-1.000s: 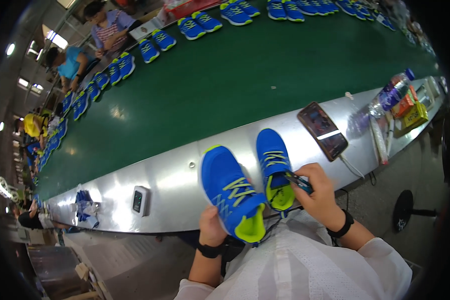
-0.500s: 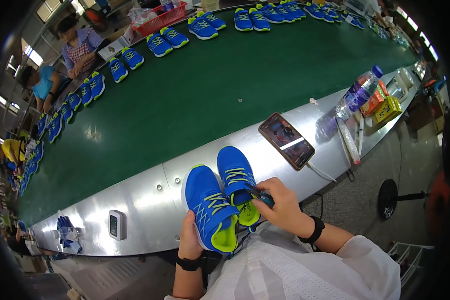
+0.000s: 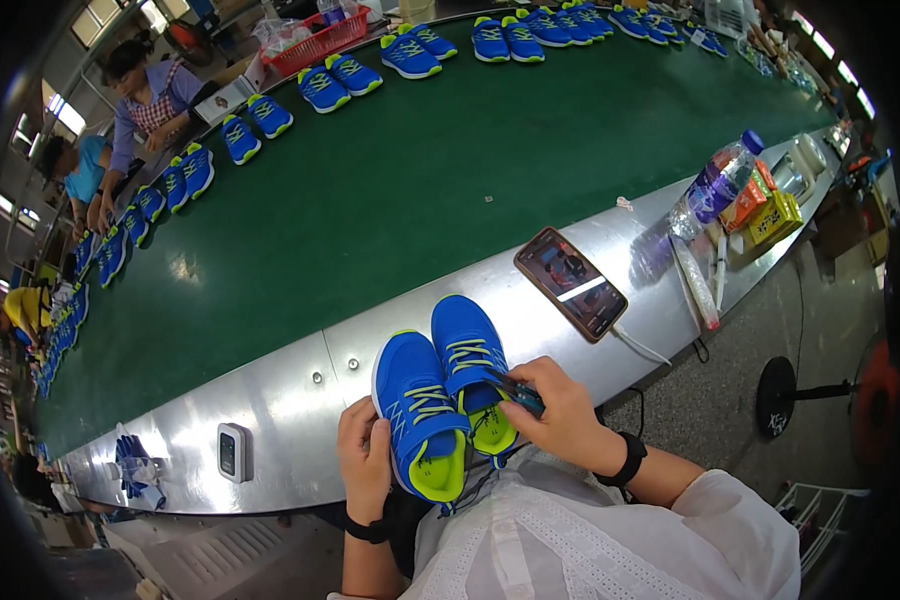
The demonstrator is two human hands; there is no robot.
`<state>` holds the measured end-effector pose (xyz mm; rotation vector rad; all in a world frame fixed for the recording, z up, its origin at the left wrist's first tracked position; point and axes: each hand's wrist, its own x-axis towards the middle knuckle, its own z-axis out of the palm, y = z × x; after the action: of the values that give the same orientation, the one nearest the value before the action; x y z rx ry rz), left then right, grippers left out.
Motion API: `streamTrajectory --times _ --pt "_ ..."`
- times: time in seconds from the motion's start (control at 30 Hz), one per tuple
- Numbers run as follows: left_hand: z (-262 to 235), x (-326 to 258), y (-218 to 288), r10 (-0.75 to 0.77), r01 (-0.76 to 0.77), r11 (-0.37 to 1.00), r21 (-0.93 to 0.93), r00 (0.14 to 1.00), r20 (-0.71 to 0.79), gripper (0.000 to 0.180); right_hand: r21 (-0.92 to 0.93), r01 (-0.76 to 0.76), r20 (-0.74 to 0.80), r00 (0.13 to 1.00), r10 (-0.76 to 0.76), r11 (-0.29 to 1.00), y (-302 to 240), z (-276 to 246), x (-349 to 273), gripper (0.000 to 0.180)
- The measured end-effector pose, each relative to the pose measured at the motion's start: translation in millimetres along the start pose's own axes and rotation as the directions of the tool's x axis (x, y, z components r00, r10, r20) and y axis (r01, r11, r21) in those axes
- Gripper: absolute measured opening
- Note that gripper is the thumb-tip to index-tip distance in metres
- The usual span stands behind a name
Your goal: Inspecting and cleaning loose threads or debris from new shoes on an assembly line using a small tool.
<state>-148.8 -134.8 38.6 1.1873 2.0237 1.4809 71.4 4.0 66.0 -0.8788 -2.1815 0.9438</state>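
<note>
Two blue sneakers with lime-green laces and linings stand side by side at the metal table edge, heels toward me. At the outer side of the left sneaker (image 3: 416,385) is my left hand (image 3: 366,450), its fingers curled and thumb against the sole edge. Some of those fingers are hidden. My right hand (image 3: 560,415) is closed around small snips (image 3: 522,394) with a teal handle and dark tips. The tips lie over the strap of the right sneaker (image 3: 467,335), near its opening.
A green belt (image 3: 350,200) carries several pairs of similar sneakers (image 3: 411,56) along its far side. On the metal ledge lie a phone (image 3: 573,283) with a cable, a bottle (image 3: 715,185), yellow boxes (image 3: 773,219) and a small white device (image 3: 232,453). Two people work at far left.
The left sneaker has turned slightly and moved right, closer to the other one. My left hand has shifted up along its side with fingers now showing. The right hand barely moved.
</note>
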Motion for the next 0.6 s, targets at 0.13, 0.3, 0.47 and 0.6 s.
streamTrajectory --times 0.13,0.3,0.47,0.6 --pt "-12 -8 2 -0.115 0.118 0.988 -0.097 0.992 0.043 0.031 -0.005 0.039 -0.009 0.999 -0.04 0.999 5 1 0 0.037" --pt "-26 -18 9 -0.096 0.119 0.981 -0.156 0.984 0.148 0.04 0.024 0.009 0.019 1.0 -0.01 1.0 2 1 -1 0.037" --pt "-7 -24 17 -0.201 0.205 0.979 -0.022 0.973 0.116 0.055 0.045 -0.041 0.0 0.999 0.041 0.998 -2 4 0 0.044" --pt "-1 -16 13 -0.286 0.292 0.949 -0.118 0.956 0.064 0.056 0.032 -0.028 0.014 1.0 0.027 0.999 0 5 3 0.048"
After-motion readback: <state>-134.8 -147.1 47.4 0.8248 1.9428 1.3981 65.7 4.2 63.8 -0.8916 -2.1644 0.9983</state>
